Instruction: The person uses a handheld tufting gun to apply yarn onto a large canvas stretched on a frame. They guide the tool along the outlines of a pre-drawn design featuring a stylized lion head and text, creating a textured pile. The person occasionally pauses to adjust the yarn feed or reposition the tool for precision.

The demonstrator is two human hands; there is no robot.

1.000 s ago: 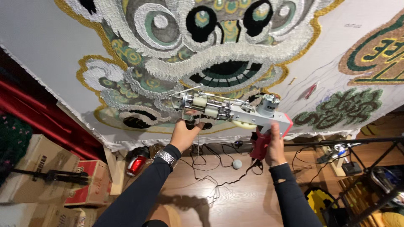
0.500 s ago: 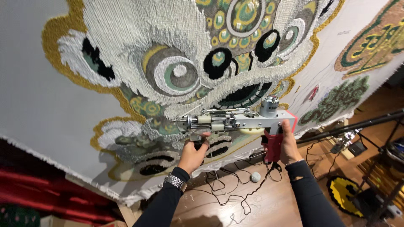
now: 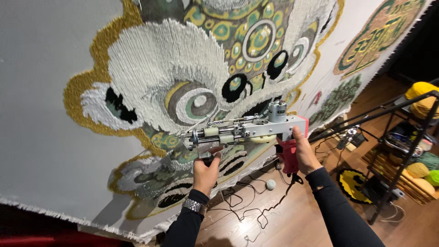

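I am facing a big tufted cloth point(image 3: 59, 91) worked with a white, green and gold lion face. My left hand point(image 3: 206, 171) is gripping the lower front handle of the tufting gun point(image 3: 242, 130), which is pointing its needle end at the cloth. My right hand point(image 3: 304, 153) is wrapping tight around its red rear grip. Farther right, yarn cones point(image 3: 418, 171) are sitting on a black rack point(image 3: 407, 132).

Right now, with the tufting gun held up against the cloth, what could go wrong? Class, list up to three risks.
1. The left hand grips the gun just under its front mechanism; fingers could get caught there.
2. The cable lies in loose loops on the floor, so it might snag or trip.
3. The needle end meets the cloth beside finished pile; a slip could mar it.
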